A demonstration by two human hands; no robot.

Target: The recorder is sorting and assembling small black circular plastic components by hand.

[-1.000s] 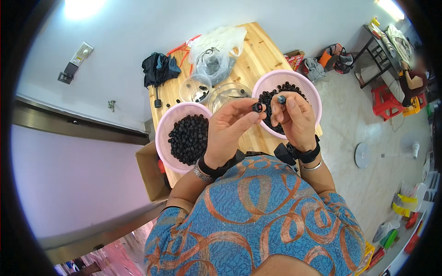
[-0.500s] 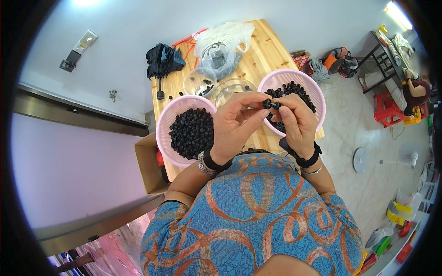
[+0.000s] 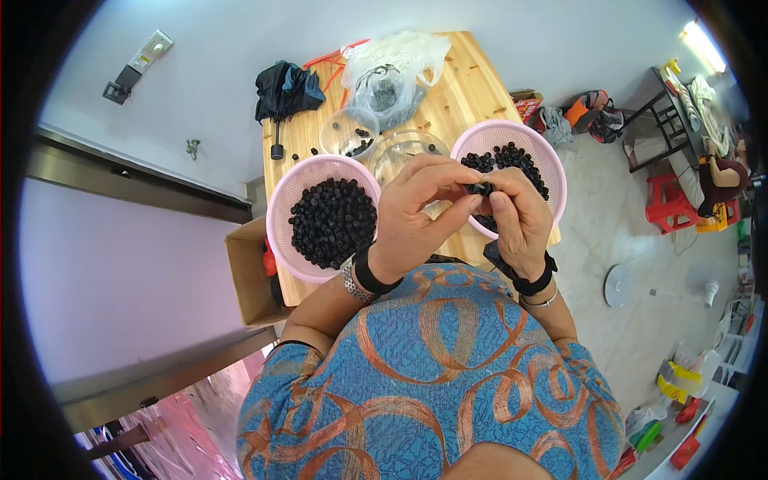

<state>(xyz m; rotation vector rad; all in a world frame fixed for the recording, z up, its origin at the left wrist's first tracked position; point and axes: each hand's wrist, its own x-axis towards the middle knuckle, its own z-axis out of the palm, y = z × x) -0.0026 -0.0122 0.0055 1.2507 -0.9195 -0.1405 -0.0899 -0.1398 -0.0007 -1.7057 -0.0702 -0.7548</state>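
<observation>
Both hands meet above the near edge of the table, fingertips almost touching. My left hand is closed in a pinch on a small black cylindrical part. My right hand pinches the same bit from the other side; its fingers hide much of it. Behind my right hand stands a pink basket partly filled with small black pieces. Left of my left hand, a second pink basket holds a heap of similar black pieces.
A clear tub with a few black pieces and a clear round container stand between the baskets. Behind them lies a plastic bag. A folded black umbrella rests at the table's left edge, above a cardboard box.
Fingertips have drawn closer together; the two black pieces that showed apart, with a pale bit between, now look like one. The view has shifted slightly.
</observation>
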